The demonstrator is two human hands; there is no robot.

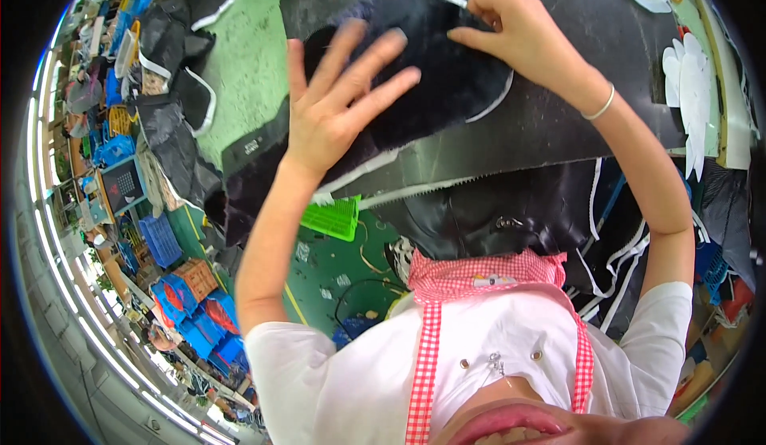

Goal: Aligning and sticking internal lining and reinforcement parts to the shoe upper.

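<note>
While the right hand seemingly pinches the dark piece at far right, the splayed left hand likely smooths it, calling next for flatness.

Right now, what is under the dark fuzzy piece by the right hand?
Around the dark fuzzy piece, the black work surface shows, with white edging along part of the rim. Whatever lies beneath its middle is covered and cannot be seen.
</note>
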